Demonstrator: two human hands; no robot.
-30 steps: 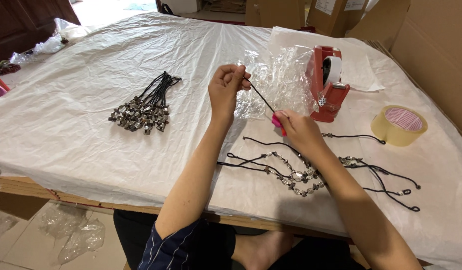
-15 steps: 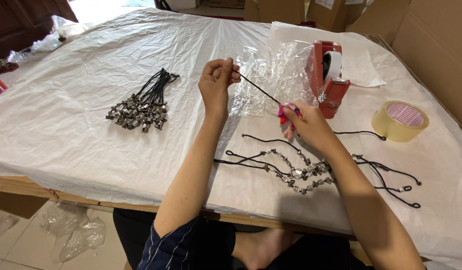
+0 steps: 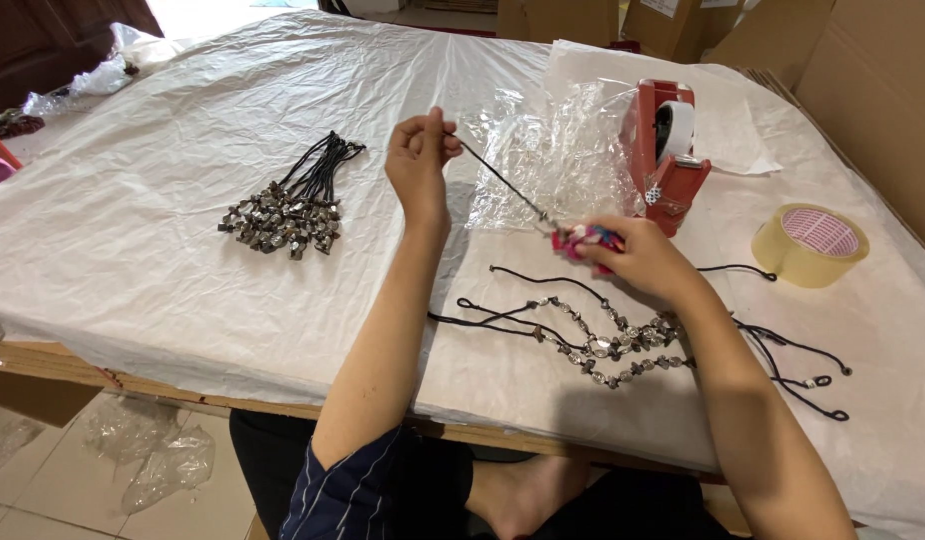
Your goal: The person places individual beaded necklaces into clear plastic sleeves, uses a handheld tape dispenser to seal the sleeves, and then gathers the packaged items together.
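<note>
My left hand [image 3: 420, 160] is raised over the table and pinches one end of a thin black cord [image 3: 503, 182]. The cord runs taut, down and to the right, to a small red and blue lighter-like object [image 3: 583, 240] gripped in my right hand [image 3: 643, 262]. Just below my right hand, several beaded necklaces with black cords [image 3: 603, 345] lie loose on the white plastic sheet [image 3: 133, 270] that covers the table. A tidy bundle of the same necklaces [image 3: 283, 212] lies to the left of my left hand.
A red tape dispenser [image 3: 668, 150] stands behind my right hand, beside crumpled clear plastic bags [image 3: 543, 150]. A roll of tan tape [image 3: 811, 245] sits at the right. Cardboard boxes [image 3: 873, 80] line the far right edge. Plastic scraps [image 3: 168, 465] lie on the floor.
My hands have drawn apart: the left moved left, the right moved right and a little down, so a longer stretch of black cord shows between them.
</note>
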